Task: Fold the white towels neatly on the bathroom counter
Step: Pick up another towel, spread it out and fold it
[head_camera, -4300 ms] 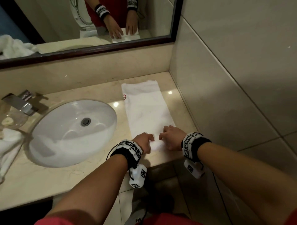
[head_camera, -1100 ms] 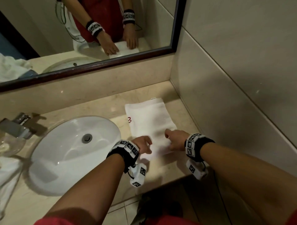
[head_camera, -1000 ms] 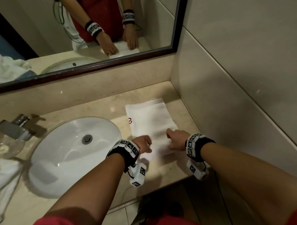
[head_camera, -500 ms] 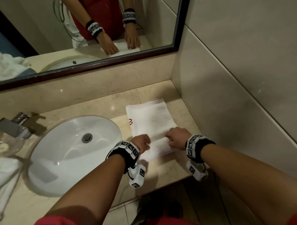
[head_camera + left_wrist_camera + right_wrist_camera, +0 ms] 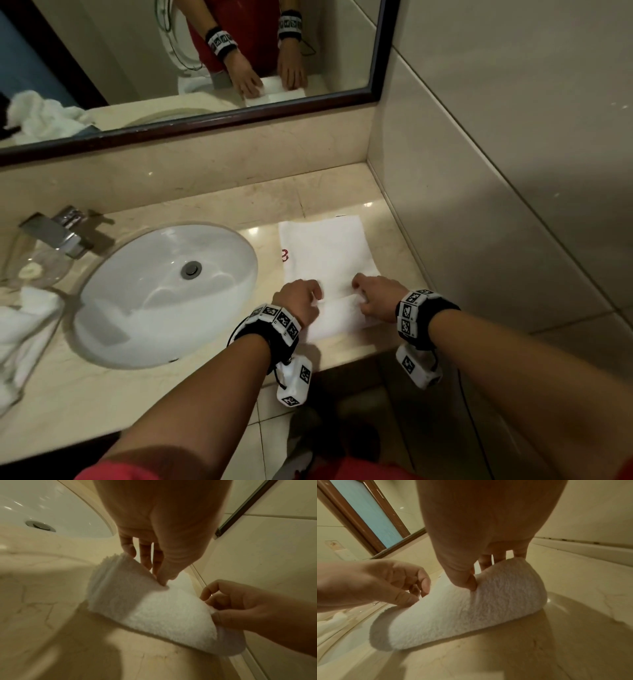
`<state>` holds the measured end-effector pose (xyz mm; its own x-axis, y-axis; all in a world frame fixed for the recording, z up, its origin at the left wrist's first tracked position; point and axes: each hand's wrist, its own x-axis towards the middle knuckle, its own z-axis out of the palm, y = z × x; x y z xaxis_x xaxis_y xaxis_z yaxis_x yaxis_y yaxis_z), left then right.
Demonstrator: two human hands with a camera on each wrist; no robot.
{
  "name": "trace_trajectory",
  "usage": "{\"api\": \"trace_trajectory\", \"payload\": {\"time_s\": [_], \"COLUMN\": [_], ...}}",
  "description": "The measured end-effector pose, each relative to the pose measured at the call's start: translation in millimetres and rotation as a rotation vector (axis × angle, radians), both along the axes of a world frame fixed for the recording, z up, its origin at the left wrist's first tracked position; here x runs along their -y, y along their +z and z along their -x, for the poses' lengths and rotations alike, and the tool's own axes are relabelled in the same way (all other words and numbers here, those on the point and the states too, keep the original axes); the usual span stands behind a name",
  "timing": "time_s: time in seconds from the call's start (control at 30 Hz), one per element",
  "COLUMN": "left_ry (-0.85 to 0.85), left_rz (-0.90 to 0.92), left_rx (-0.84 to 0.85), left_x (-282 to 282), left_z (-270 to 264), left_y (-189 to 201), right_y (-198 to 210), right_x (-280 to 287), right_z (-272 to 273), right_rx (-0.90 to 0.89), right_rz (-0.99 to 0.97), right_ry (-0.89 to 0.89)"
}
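Note:
A white towel with a small red mark on its left edge lies lengthwise on the beige marble counter, right of the sink. Its near end is turned over into a thick roll. My left hand pinches the roll's left part, thumb on the near side and fingers behind. Over on the roll's right part, my right hand pinches the same way. The roll rests on the counter close to its front edge.
A white oval sink with a chrome faucet sits to the left. Crumpled white towels and a glass dish lie at the far left. A tiled wall bounds the right side, a mirror the back.
The towel lay long and flat 4.3 s ago and is shorter now. In the last second both hands curled onto its near end and turned it over away from me.

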<state>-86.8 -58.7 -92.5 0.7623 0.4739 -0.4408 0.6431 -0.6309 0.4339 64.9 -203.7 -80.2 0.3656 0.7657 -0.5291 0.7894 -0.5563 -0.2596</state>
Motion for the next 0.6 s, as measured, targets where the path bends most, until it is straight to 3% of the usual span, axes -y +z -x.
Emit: {"api": "trace_trajectory", "payload": {"time_s": [0.13, 0.33, 0.6], "left_ry": [-0.023, -0.132, -0.133], "left_rz": [-0.162, -0.383, -0.485], "left_rx": [0.093, 0.015, -0.02], "left_x": [24, 48, 59], "left_z": [9, 24, 21], "left_y": [-2, -12, -18], "right_y": [-9, -29, -15], "right_x": [11, 32, 43], "right_z": [8, 20, 23], "right_rx": [0.107, 0.291, 0.356], "right_rz": [-0.087, -0.367, -0.291], "right_ry": [0.025, 0.003, 0.114]}}
